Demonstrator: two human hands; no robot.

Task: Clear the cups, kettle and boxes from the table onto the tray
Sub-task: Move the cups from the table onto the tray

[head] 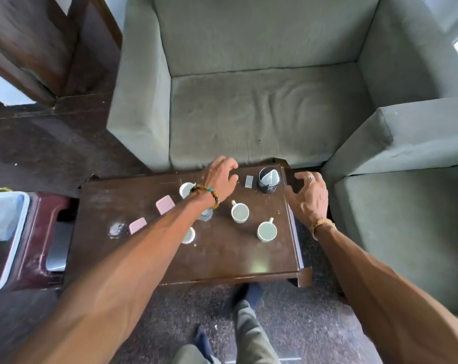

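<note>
Evidently bracketing the dark kettle (pixel 268 179) for a two-handed lift: left hand (pixel 220 177) just left of it, fingers loosely curled, empty; right hand (pixel 310 198) just right, fingers spread. Cups (pixel 240 212) stand nearer on the desk (pixel 222 258).

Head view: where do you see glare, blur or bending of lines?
In the head view, pale glare sits on the table near its front edge; the sofa edges bow from the wide lens; the wooden panel, top left, is smeared.

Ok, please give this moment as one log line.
left hand: empty, over far side of table | right hand: empty, by right edge | cups, boxes: on table
</note>
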